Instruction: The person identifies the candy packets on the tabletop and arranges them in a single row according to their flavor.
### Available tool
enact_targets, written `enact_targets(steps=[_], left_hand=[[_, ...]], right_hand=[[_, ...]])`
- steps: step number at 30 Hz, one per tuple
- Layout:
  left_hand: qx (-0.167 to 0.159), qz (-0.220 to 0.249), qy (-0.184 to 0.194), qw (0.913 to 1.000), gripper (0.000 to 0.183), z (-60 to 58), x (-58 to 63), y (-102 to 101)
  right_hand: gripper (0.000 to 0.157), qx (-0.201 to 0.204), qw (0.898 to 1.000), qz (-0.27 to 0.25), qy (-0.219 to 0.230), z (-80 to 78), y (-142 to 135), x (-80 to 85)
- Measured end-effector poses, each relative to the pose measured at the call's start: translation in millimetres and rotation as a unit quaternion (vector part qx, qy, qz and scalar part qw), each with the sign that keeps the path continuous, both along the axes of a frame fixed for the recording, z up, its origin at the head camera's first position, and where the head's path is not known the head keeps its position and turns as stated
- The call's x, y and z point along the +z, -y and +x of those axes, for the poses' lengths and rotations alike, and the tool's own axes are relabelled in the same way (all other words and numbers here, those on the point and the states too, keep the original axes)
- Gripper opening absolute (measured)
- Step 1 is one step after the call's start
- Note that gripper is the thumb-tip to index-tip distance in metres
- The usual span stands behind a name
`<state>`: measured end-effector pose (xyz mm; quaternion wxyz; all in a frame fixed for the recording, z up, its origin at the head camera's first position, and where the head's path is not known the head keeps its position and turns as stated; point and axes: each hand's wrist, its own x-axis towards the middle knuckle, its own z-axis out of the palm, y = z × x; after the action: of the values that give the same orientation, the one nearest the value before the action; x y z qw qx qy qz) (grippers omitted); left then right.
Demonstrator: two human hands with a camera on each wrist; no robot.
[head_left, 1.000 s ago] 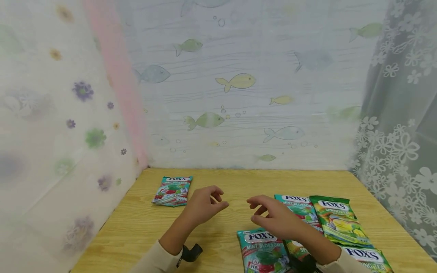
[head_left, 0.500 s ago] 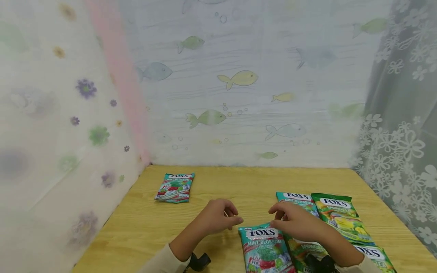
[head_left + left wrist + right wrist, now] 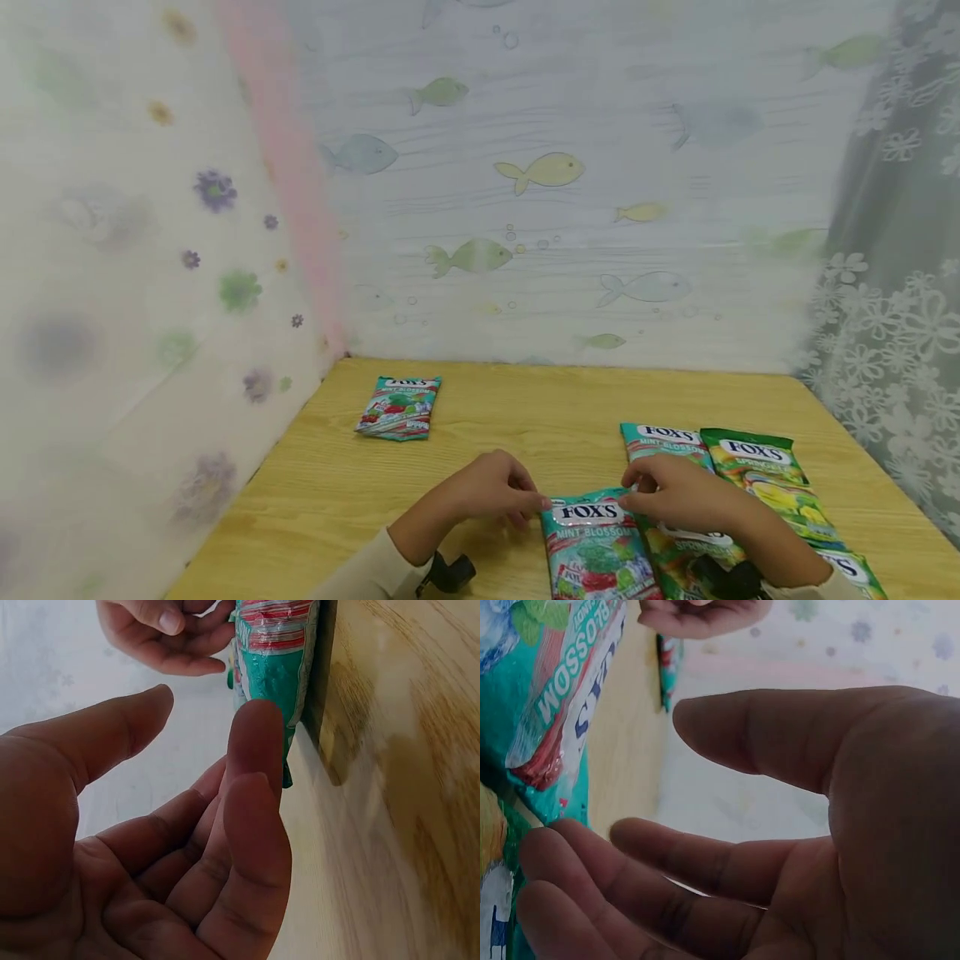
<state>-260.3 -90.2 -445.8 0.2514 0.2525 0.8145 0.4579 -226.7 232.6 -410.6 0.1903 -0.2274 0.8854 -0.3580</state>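
Observation:
A teal FOX'S Mint Blossom candy bag (image 3: 598, 550) lies face up on the wooden table, between my two hands in the head view. At its top left corner is my left hand (image 3: 491, 492); in the left wrist view its fingertips (image 3: 255, 727) overlap the bag's end, thumb held apart from them. My right hand (image 3: 686, 500) reaches over the top right corner from the other side. The right wrist view shows its thumb (image 3: 742, 735) well apart from the bent fingers, whose tips are right at the bag's edge. Nothing is pinched in either hand.
Beside it lies a green FOX'S candy bag (image 3: 675, 554), partly under my right forearm. Another teal bag (image 3: 667, 440) and more green bags (image 3: 780, 483) are at the right. A single teal bag (image 3: 401, 408) lies at the back left of the table (image 3: 315, 517). Patterned sheets (image 3: 555, 250) enclose it.
Both hands have come down toward me, from above the table to the top corners of the near teal bag. The bags have kept their places on the table while the head view shifted slightly.

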Motion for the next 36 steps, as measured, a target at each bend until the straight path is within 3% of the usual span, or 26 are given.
enact_targets(steps=[6,17,26,36], left_hand=[[-0.016,-0.008,0.026,0.9995,0.027,0.6,-0.1,-1],[-0.021,-0.036,0.032,0.9986,0.031,5.4,-0.6,-5],[-0.043,-0.022,0.061,0.997,0.024,7.4,-3.2,-7],[-0.042,-0.016,0.057,0.9974,0.021,4.8,-3.2,-5]], right_hand=[[0.028,0.011,1.0,-0.008,0.026,-1.5,-3,-1.6],[0.017,0.039,0.999,0.001,0.015,-1.2,-3,-6.8],[0.024,0.03,0.999,0.001,0.025,0.0,0,-7.7],[0.034,0.029,0.999,-0.006,0.029,2.0,5,-6.6]])
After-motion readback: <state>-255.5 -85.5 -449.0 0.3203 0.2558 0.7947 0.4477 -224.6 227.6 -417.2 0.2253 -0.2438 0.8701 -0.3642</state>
